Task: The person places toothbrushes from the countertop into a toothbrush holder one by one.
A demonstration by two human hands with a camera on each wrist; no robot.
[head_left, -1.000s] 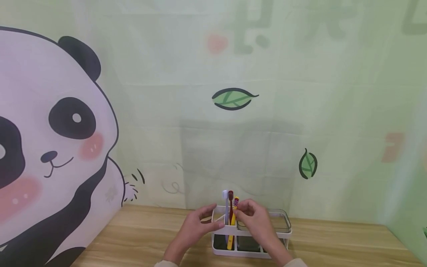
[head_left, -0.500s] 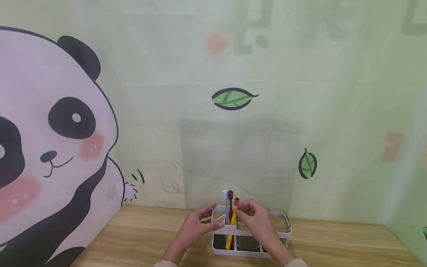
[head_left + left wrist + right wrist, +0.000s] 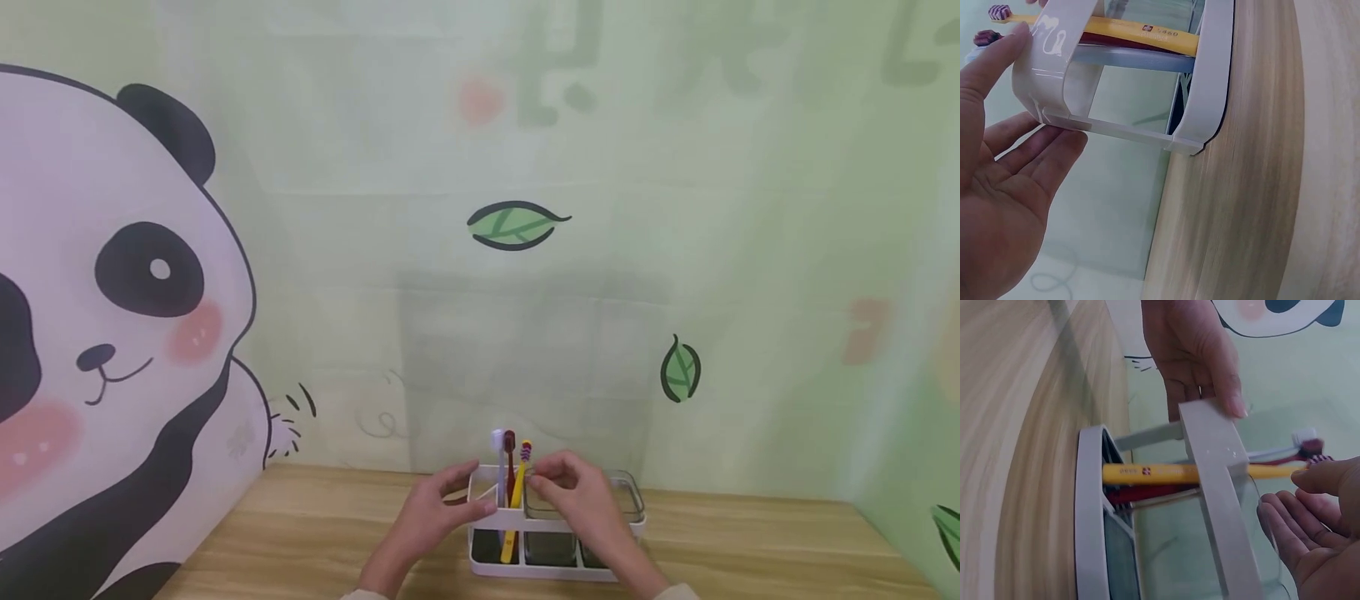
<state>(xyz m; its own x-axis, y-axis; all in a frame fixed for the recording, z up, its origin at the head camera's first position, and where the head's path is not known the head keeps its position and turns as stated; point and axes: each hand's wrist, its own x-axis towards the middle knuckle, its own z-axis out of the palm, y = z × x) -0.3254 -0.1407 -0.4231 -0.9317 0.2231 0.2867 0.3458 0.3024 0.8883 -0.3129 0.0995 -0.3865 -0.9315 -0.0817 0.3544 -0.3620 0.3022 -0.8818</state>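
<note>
A white toothbrush holder (image 3: 558, 526) stands on the table, with its upper frame and base divided into compartments. My left hand (image 3: 427, 512) grips its left end, thumb on the front of the upper rim and fingers along the side. Three toothbrushes lean in the left compartment, heads up: a yellow one (image 3: 518, 486) in front, a dark red one (image 3: 510, 458) and a pale lavender one (image 3: 500, 462). Beside the yellow toothbrush's neck is my right hand (image 3: 588, 500); its thumb and fingers stand apart in the right wrist view, the thumb tip overlapping the neck.
Clear cups (image 3: 633, 492) sit in the holder's other compartments, partly hidden behind my right hand. Wood-grain table top (image 3: 750, 550) spreads to both sides. Behind it hangs a pale green cloth (image 3: 337, 250) printed with a panda and leaves.
My right fingertips, earlier pinching the yellow toothbrush, have let go and moved slightly off it. Its lower end has shifted left. My left hand keeps its grip. The head view has turned slightly right.
</note>
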